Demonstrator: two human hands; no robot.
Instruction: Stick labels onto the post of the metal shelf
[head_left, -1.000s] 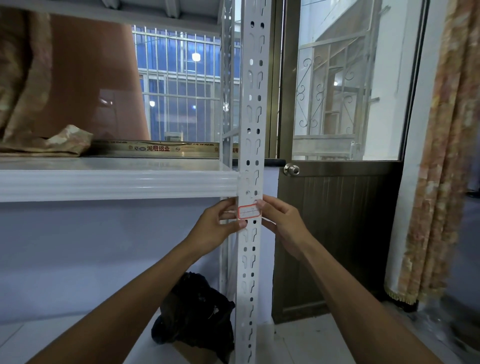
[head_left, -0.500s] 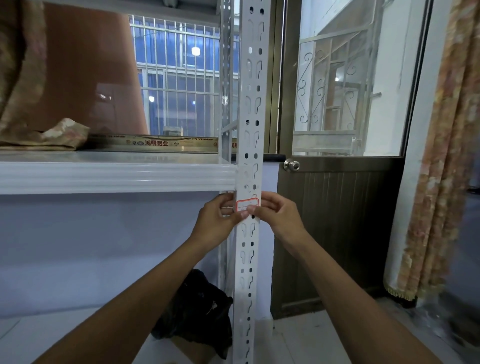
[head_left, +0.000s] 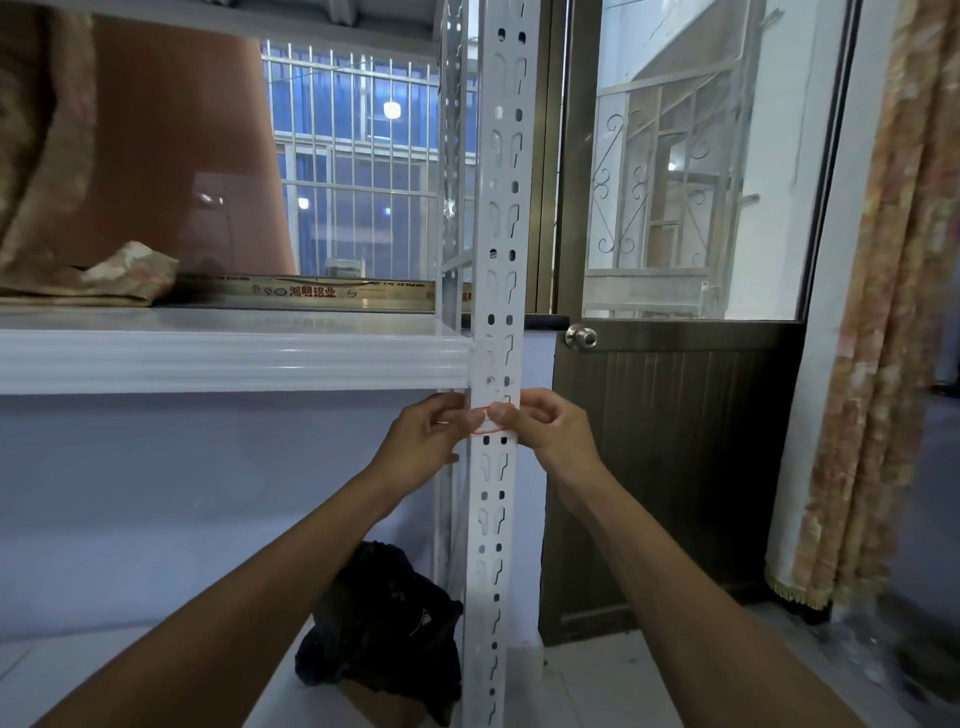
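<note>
A white perforated metal post (head_left: 500, 218) rises through the middle of the view, joined to a white shelf (head_left: 223, 358) on its left. A small white label with a red border (head_left: 492, 422) lies on the post's face just below the shelf. My left hand (head_left: 426, 447) reaches it from the left and my right hand (head_left: 550, 431) from the right. Both thumbs press on the label and cover most of it. The fingers of each hand curl around the post's edges.
A brown door (head_left: 675, 467) with a round knob (head_left: 582, 336) stands right of the post, and a patterned curtain (head_left: 878, 364) hangs at the far right. A black bag (head_left: 384, 623) lies on the floor behind the post. Folded cloth (head_left: 104, 275) rests on the shelf.
Both hands have moved the label a little up the post, closer to the shelf. The thumbs have slid inward over it and now hide most of its face.
</note>
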